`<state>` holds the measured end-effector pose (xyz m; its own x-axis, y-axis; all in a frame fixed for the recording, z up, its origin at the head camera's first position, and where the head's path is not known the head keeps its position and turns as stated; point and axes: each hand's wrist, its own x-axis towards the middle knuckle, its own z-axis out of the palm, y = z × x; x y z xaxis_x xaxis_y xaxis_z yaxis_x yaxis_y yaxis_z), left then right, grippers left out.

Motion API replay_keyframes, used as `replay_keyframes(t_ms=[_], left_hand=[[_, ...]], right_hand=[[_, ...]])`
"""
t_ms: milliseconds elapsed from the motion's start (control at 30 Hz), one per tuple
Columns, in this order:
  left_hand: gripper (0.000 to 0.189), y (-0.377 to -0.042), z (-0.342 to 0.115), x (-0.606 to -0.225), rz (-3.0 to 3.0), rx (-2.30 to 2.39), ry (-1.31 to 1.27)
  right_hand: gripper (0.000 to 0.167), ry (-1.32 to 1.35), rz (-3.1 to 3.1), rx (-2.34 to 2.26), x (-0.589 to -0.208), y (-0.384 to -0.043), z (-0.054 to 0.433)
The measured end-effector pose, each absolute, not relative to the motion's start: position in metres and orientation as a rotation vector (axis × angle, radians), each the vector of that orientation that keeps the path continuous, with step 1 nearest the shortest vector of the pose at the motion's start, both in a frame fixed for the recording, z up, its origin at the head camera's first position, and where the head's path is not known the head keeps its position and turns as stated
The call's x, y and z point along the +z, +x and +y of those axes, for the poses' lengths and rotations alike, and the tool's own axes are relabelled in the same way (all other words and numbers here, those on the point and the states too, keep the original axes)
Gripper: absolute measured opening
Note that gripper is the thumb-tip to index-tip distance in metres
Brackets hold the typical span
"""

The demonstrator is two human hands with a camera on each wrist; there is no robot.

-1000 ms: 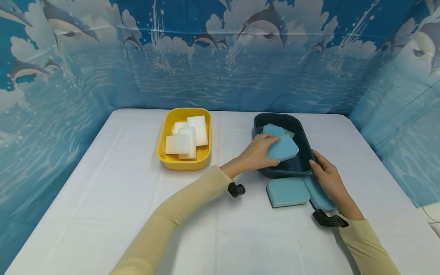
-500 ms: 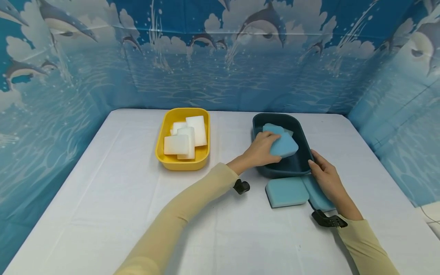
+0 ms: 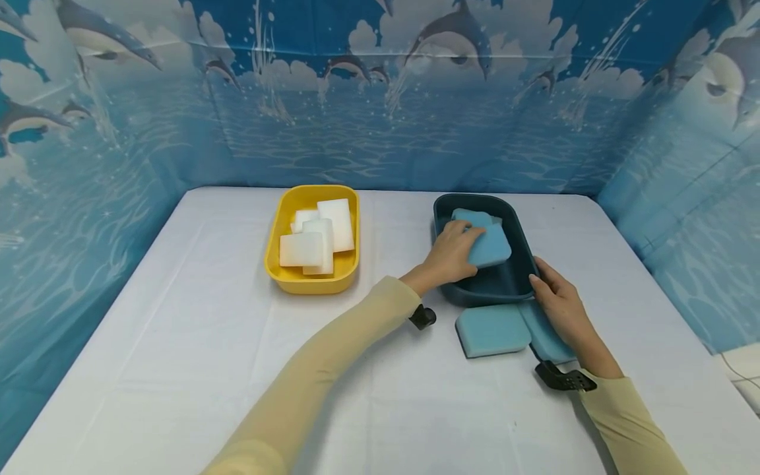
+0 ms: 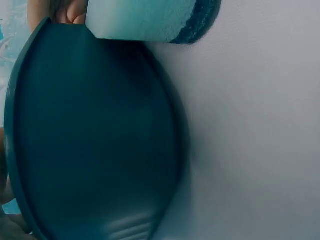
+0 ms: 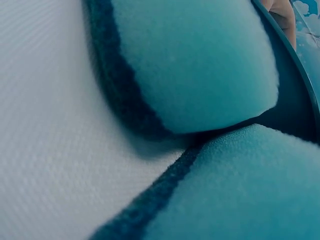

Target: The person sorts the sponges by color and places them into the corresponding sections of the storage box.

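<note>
In the head view my left hand (image 3: 454,254) reaches into the dark teal tub (image 3: 505,287) and grips a light blue sponge (image 3: 491,247) between thumb and fingers. Other light blue sponges (image 3: 471,216) lie behind it in the tub. My right hand (image 3: 561,303) pinches the tub's front right rim. A scouring sponge (image 3: 494,330) with a dark underside lies on the table against the tub's front, and a second sponge (image 3: 547,335) lies beside it, partly under my right hand. Close up, the right wrist view shows both these sponges; the left wrist view is mostly tub wall (image 4: 100,125).
A yellow tub (image 3: 315,285) holding several white sponges (image 3: 303,249) stands left of the teal one. Both are on a white-covered table (image 3: 178,369). A blue curtain (image 3: 332,145) with dolphins hangs along the back and sides.
My left hand has moved slightly further back into the teal tub with the light blue sponge. My right hand keeps its place on the rim.
</note>
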<state>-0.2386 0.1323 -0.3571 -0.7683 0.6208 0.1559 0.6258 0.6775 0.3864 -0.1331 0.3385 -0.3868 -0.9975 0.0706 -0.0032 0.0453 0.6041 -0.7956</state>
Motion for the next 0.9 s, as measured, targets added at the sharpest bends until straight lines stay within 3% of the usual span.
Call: replay_keyframes(t_ms=[533, 900], left_hand=[[0.066, -0.223, 0.115, -0.352, -2.782, -0.813, -1.116], [0.062, -0.201, 0.077, -0.352, -2.676, -1.427, -0.934]], right_hand=[[0.061, -0.105, -2.805, 1.354, -0.384, -0.134, 0.337], [0.061, -0.119, -2.822, 1.341, -0.384, -0.134, 0.337]])
